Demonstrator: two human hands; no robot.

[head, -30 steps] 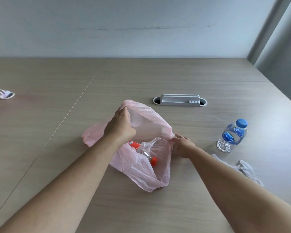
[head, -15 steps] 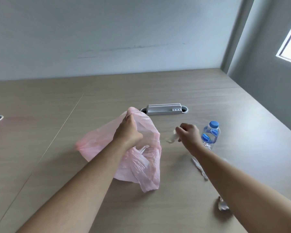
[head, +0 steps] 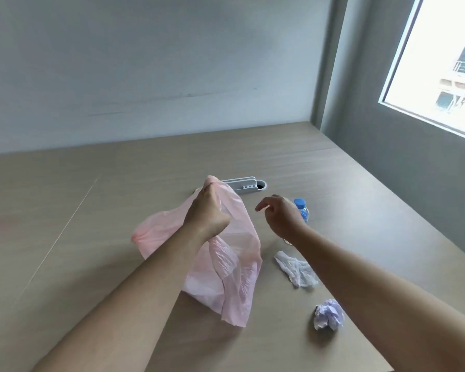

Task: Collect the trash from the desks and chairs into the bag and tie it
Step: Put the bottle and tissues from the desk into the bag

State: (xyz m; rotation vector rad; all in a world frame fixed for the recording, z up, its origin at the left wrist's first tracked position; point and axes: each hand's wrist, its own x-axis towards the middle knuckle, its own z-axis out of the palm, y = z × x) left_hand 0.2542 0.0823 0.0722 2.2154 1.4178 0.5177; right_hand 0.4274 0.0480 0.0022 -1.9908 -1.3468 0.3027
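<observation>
While our two forearms fill the lower frame, we log nearest a crumpled ball of pale lilac paper (head: 328, 314) on the wood-grain laminate desk (head: 97, 264), then a wrinkled scrap of clear plastic film (head: 297, 268) just beyond it. Both should be very light and soft; a pinch anywhere will do. Mid-desk, our left hand (head: 207, 210) is clamped on the upper edge of the thin translucent pink plastic bag (head: 234, 277), holding it raised with the body drooping to the desk. Limp and slippery, it needs its rim held open. Our right hand (head: 279, 217) hovers near, fingers loosely curled, holding nothing. Behind it stands a small clear water bottle with a blue cap (head: 301, 209), mostly hidden by the wrist; we cannot tell how full it is. Farthest, the bag partly covers a grey plastic cable grommet (head: 243, 185). The bag's contents are not legible.
</observation>
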